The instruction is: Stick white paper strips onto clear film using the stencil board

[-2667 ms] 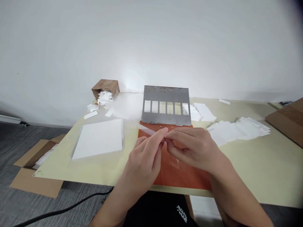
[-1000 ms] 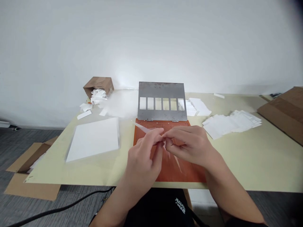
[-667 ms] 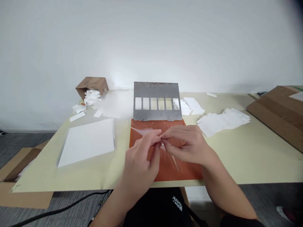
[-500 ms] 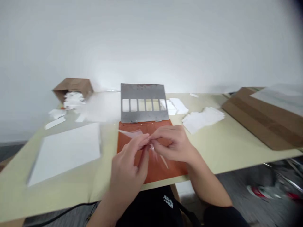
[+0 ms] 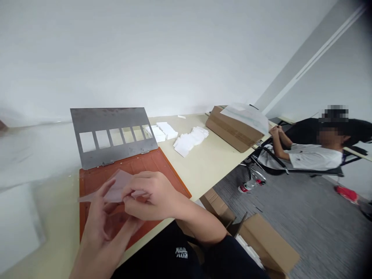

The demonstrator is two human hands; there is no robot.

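The clear film was spread wider between the two hands, above the orange base.
Half a second before, the fingertips were pinched together; now the view had turned to the right and the left hand had opened, so more of the film showed, which perhaps made it easier to handle. The right hand was closed, thumb against forefinger, on the film. The left hand stood half open, its thumb apart from its fingers, touching the film; whether it also gripped, I could not tell.
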